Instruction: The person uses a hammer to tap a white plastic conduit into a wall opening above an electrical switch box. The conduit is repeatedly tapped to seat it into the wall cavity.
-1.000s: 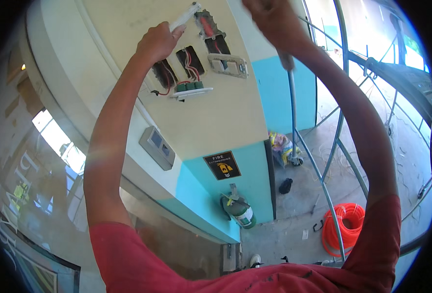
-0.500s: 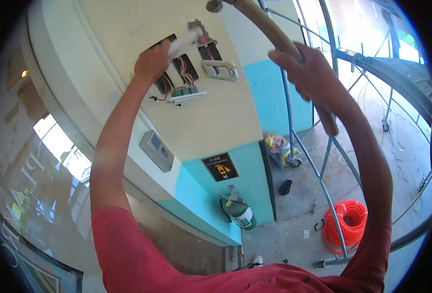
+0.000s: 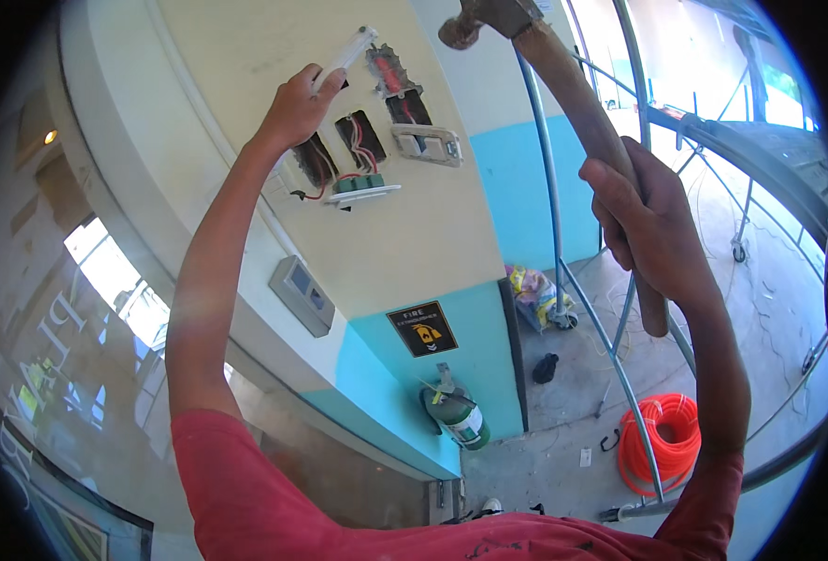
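My left hand (image 3: 303, 105) is raised to the cream wall (image 3: 390, 238), closed round a long, narrow whitish piece (image 3: 346, 60) whose kind I cannot make out. Its far end lies beside a rough chipped recess (image 3: 390, 70) with something red inside. My right hand (image 3: 652, 220) grips the wooden handle of a hammer (image 3: 577, 93), head up, away from the wall. Below the recess a white switch plate (image 3: 428, 146) hangs tilted. Red and white wires come out of a dark wall box (image 3: 360, 140), above another white plate with green backs (image 3: 362, 187).
Scaffold tubes (image 3: 552, 187) stand close on my right. A fire extinguisher (image 3: 456, 416) hangs low on the blue wall under a black sign (image 3: 421, 329). A grey box (image 3: 302, 294) is fixed to the left. An orange hose coil (image 3: 659, 444) lies on the floor.
The right hand and hammer have moved down and to the right. My left hand has shifted slightly, and the whitish piece has drawn up and left, off the chipped recess.
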Demonstrator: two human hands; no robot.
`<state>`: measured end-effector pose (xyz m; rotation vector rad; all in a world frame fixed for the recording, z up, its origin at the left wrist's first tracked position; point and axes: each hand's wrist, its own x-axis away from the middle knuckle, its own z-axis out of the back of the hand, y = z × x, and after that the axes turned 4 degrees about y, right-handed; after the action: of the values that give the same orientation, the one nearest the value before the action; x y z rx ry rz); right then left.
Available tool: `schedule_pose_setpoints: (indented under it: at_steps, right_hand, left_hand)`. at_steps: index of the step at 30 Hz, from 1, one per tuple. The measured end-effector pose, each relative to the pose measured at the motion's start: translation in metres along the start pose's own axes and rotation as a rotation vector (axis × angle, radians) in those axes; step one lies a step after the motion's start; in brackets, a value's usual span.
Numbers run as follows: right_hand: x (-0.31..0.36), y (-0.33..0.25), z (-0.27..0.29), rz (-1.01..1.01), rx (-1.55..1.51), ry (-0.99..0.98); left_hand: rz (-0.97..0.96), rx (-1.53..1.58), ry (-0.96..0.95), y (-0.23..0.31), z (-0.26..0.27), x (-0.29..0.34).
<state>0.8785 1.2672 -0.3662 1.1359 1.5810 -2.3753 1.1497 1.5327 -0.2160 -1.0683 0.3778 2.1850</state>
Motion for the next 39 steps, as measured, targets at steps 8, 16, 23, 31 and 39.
schedule_pose_setpoints:
  at_steps: [8, 16, 23, 31, 39]
  right_hand:
    - [-0.019, 0.011, -0.018, 0.222, 0.089, 0.066]
    - [-0.082, 0.011, -0.060, 0.505, 0.186, 0.195]
    - [-0.130, 0.026, -0.084, 0.304, 0.290, 0.041]
    - [-0.032, 0.023, -0.028, 0.084, 0.352, 0.055]
    - [0.059, 0.078, 0.006, -0.260, 0.178, -0.044]
  left_hand:
    - [-0.021, -0.283, 0.049, 0.001, -0.013, 0.001]
    - [-0.064, -0.395, 0.061, 0.004, -0.012, -0.001]
    - [-0.063, -0.321, 0.010, 0.004, -0.010, -0.008]
    - [0.277, 0.047, -0.219, 0.043, 0.014, -0.005]
    - [0.136, -0.056, -0.033, 0.030, -0.011, 0.008]
